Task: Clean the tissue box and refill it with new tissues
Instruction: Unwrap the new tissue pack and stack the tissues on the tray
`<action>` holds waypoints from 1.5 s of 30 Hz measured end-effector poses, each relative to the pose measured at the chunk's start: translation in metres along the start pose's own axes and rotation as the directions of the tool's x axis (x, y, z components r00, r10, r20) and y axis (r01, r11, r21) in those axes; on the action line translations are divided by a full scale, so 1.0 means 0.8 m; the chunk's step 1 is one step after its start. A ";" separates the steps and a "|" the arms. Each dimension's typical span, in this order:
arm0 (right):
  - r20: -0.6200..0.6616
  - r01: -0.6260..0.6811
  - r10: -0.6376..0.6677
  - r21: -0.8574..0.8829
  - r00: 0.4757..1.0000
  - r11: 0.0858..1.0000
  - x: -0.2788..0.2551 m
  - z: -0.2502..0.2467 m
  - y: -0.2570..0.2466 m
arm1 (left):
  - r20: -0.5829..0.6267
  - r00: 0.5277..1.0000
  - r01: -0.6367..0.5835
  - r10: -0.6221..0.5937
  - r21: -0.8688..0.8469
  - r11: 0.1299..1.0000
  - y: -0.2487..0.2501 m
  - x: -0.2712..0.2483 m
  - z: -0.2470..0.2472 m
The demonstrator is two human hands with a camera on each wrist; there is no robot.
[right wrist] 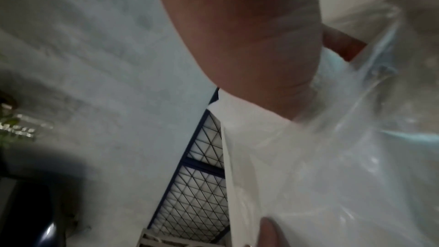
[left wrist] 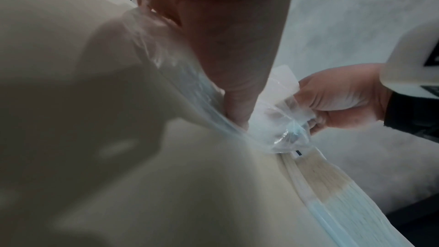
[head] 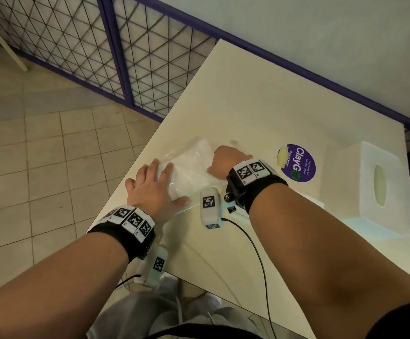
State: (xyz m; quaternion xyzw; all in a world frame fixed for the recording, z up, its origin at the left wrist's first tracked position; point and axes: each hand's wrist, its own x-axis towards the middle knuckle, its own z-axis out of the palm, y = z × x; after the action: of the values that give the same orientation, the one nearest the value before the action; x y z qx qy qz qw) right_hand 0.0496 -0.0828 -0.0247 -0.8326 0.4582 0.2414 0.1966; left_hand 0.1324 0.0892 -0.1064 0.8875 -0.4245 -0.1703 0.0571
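A white pack of tissues (head: 191,167) in clear plastic wrap lies near the table's left edge. My left hand (head: 154,184) presses flat on it, fingers spread and straight, thumb along the near side. My right hand (head: 226,162) is at the pack's right end, fingers curled. The left wrist view shows that right hand (left wrist: 337,100) pinching a bunch of the plastic wrap (left wrist: 282,119) beside my left thumb (left wrist: 232,53), with the stacked tissue edges (left wrist: 337,191) below. The white tissue box (head: 360,167) stands upright at the table's right, its oval slot on top showing no tissue.
The cream table (head: 260,106) carries a round purple ClayGo sticker (head: 299,165) with a pale yellow cloth or sponge (head: 283,155) at its edge. A purple-framed mesh fence (head: 135,57) and a tiled floor (head: 40,155) lie to the left, a wall behind.
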 end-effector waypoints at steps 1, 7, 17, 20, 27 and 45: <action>0.001 0.012 -0.012 0.063 1.000 0.998 0.000 -0.005 0.002 | 0.004 1.000 0.003 -0.003 -0.005 1.000 0.000 0.000 -0.001; 0.056 -0.041 0.022 0.362 0.998 0.931 -0.007 -0.033 0.016 | 0.022 1.000 -0.005 0.005 -0.005 1.000 0.002 -0.007 -0.006; 0.033 -0.059 0.051 0.327 0.998 0.943 0.001 -0.014 0.008 | 0.027 1.000 0.003 -0.003 0.000 1.000 0.002 -0.009 -0.006; -0.124 0.035 -0.008 0.222 0.992 0.974 -0.010 -0.050 0.008 | 0.029 0.999 0.043 -0.043 -0.023 0.999 0.003 -0.006 -0.009; -0.565 0.070 0.019 0.137 0.825 0.988 -0.096 -0.160 0.085 | 0.060 0.984 0.172 -0.167 -0.074 0.982 0.038 0.026 -0.021; -0.635 0.372 0.180 0.632 0.751 0.680 -0.247 -0.112 0.212 | 0.077 0.917 0.029 0.392 -0.991 0.128 0.189 -0.006 -0.098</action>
State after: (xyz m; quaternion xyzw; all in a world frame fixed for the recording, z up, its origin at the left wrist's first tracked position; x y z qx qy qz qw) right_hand -0.1672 -0.0853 0.1444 -0.7381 0.5054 -0.2777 0.3504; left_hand 0.0462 -0.0064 0.0056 0.5335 -0.3201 -0.5370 0.5697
